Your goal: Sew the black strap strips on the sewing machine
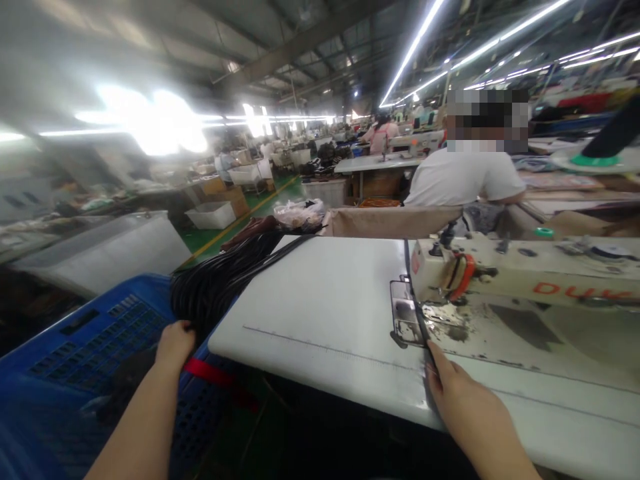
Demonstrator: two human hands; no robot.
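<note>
My left hand (175, 345) is at the near end of a bundle of long black strips (220, 283), which hangs over the left edge of the sewing table (320, 287) beside a blue basket (100, 333). Its fingers curl against the strips, though the fingertips are partly hidden. At the table's front, my right hand (463, 400) pinches a narrow black strip (421, 320). That strip runs away from me, past the needle area of the sewing machine (520, 267) and along a metal plate (406, 313) set in the tabletop.
A red band (213, 373) hangs at the basket's side. Behind the table stands a beige-lined bin (390, 222), with a person in a white shirt (465, 177) seated beyond it. White bins (120, 247) stand at the left. A black thread cone (613, 130) leans at the right.
</note>
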